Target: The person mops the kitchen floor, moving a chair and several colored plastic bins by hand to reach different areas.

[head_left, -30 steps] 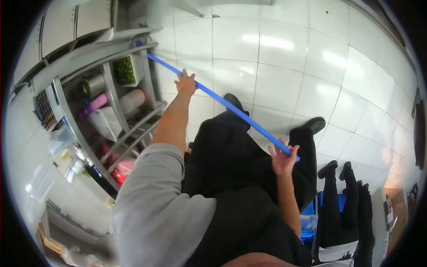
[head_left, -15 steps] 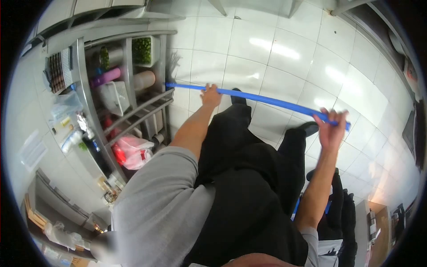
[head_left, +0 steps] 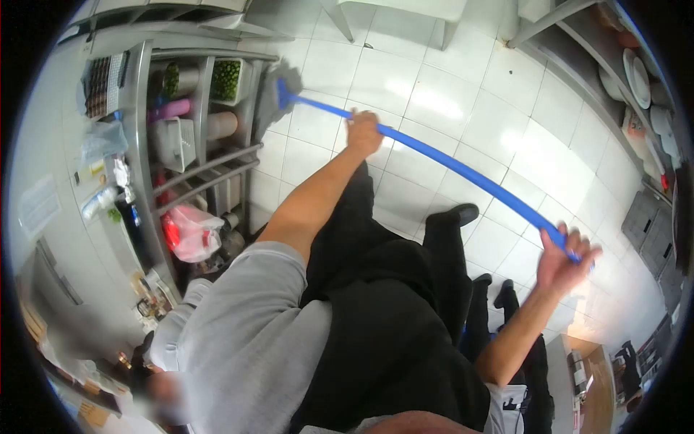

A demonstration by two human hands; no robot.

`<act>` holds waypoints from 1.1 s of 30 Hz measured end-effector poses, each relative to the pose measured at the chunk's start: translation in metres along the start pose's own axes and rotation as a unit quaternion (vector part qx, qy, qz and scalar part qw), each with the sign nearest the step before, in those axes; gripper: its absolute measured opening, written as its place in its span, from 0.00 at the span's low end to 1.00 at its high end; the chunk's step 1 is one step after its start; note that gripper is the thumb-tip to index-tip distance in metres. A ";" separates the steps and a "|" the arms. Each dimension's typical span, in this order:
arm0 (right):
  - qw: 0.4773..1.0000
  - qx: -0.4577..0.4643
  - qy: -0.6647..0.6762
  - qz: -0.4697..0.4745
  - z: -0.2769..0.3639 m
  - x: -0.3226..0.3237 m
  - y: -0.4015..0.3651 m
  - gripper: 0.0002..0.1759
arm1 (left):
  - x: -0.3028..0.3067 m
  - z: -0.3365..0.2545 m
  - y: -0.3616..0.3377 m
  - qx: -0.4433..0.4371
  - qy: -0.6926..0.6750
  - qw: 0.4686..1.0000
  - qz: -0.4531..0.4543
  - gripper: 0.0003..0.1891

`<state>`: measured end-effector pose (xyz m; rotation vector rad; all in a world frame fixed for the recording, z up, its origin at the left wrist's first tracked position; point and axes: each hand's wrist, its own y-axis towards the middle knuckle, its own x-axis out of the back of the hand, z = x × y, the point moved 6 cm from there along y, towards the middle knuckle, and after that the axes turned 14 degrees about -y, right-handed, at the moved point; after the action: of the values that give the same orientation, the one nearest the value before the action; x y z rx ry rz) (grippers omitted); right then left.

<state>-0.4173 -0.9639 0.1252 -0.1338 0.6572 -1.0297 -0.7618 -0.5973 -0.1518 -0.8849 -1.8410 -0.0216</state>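
A mop (head_left: 463, 170) with a long blue handle slants across the view, its grey strands blurred against the floor beside the rack. My left hand (head_left: 363, 132) is closed round the handle a little above the blue head. Near the handle's upper end, my right hand (head_left: 567, 257) grips it, the thumb along one side and the fingers partly hidden behind. Both arms reach forward over my black apron.
A metal rack (head_left: 206, 108) with tubs and bags stands on the left. White floor tiles (head_left: 470, 101) lie ahead, with table legs (head_left: 340, 22) at the far side. Shelves with plates (head_left: 636, 79) line the right. Another person's legs (head_left: 531, 354) are close behind on the right.
The mop head has swung away from me along the rack and now shows more fully. My right hand has moved right and nearer, and the handle slants more steeply. The view has shifted.
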 end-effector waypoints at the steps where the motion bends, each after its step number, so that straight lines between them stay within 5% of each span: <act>1: 1.000 0.020 -0.002 0.002 0.032 0.009 -0.020 0.32 | -0.018 -0.019 0.003 -0.046 0.035 0.998 -0.038 0.21; 5: 0.995 0.094 -0.031 0.032 0.151 0.015 -0.087 0.32 | 0.020 -0.162 0.001 -0.146 -0.018 0.989 0.028 0.16; 10: 0.980 0.106 -0.072 0.152 0.217 -0.027 -0.078 0.30 | 0.060 -0.210 0.013 -0.126 -0.135 0.983 0.007 0.16; 19: 0.916 0.040 -0.169 0.361 0.212 -0.273 -0.039 0.28 | 0.140 -0.056 -0.100 0.023 -0.264 0.951 -0.162 0.16; 20: 0.927 0.025 -0.218 0.303 0.199 -0.293 -0.039 0.28 | 0.145 -0.031 -0.115 0.042 -0.280 0.942 -0.181 0.17; 23: 0.921 0.004 -0.223 0.319 0.126 -0.380 -0.056 0.29 | 0.163 0.053 -0.169 0.065 -0.245 0.928 -0.272 0.18; 28: 0.918 -0.030 -0.193 0.346 -0.012 -0.485 -0.111 0.30 | 0.174 0.204 -0.258 0.180 -0.236 0.917 -0.268 0.15; 30: 0.929 -0.064 -0.187 0.314 -0.040 -0.516 -0.138 0.30 | 0.188 0.230 -0.278 0.234 -0.212 0.905 -0.286 0.14; 33: 0.901 -0.032 -0.174 0.397 -0.029 -0.560 -0.167 0.30 | 0.207 0.230 -0.273 0.245 -0.224 0.893 -0.305 0.13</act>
<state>-0.7509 -0.5822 0.4168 -0.0891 0.3546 -0.1809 -1.1397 -0.5885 0.0127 0.0770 -2.3417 0.2639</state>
